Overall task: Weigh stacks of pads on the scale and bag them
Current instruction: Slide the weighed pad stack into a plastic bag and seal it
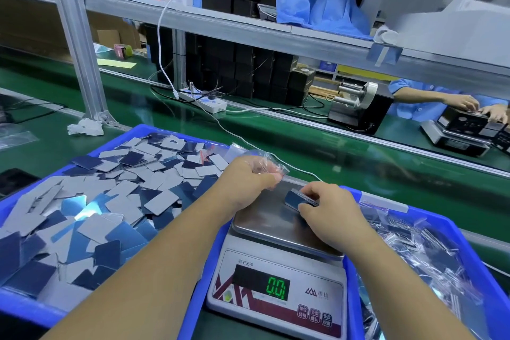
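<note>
A white digital scale (278,281) with a steel pan (265,218) stands in front of me; its green display reads 0.0. My right hand (328,210) grips a small stack of blue pads (296,199) just above the pan's far right part. My left hand (248,176) pinches a clear plastic bag (271,163) beside the stack, over the pan's far edge. Loose grey and blue pads (91,201) fill the blue tray (24,309) on the left.
A second blue tray (469,246) on the right holds several bagged pads. A white cable (242,138) runs across the green belt to a power strip (204,101). Across the belt, another person's hands (474,107) work at a second scale beside a tape dispenser (358,107).
</note>
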A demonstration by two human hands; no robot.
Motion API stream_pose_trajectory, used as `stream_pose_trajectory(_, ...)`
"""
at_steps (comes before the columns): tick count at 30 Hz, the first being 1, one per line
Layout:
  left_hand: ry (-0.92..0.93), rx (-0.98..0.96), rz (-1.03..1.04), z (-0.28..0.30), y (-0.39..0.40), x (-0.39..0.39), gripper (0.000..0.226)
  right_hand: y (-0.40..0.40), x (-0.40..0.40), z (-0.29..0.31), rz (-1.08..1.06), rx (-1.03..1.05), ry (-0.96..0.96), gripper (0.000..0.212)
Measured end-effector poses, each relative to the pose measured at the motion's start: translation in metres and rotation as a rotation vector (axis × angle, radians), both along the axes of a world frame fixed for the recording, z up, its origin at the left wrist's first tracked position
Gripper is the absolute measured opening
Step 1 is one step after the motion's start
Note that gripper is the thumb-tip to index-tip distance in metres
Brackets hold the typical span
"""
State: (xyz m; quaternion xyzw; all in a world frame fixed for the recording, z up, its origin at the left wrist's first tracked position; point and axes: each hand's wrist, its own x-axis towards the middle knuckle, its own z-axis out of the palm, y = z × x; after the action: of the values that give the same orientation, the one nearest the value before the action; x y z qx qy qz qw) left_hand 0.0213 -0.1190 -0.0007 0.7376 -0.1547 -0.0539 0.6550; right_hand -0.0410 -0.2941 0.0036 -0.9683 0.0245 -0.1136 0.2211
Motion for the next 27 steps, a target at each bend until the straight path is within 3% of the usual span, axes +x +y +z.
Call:
stream_pose_trajectory(10,-0.121,0.004,0.116,0.003,0.001,0.001,0.049,-0.001,0.001,-0.007,0.012,-0.050,-0.039,0.012)
stream_pose_trajectory(15,-0.037,-0.085,-0.009,0.007,0.001,-0.003,0.014,-0.002,0.002,-0.007,0.006,-0.060,-0.036,0.012)
stream_pose_trajectory(18,-0.030,-0.047,0.007,0.007,0.001,-0.004,0.037,-0.002,0.001,-0.006,-0.010,-0.019,-0.027,0.011)
stream_pose_trajectory(21,0.034,-0.159,0.080,0.009,0.002,-0.001,0.054,-0.001,0.001,-0.002,-0.054,0.214,-0.042,0.009)
stream_pose_trajectory(25,0.145,-0.349,0.047,0.012,0.005,0.002,0.041,0.011,-0.005,0.010,0.112,0.918,0.006,0.011)
stream_pose_trajectory(27,0.152,-0.387,0.009,0.013,0.005,0.001,0.034,0.017,-0.008,0.013,0.177,1.063,-0.012,0.013)
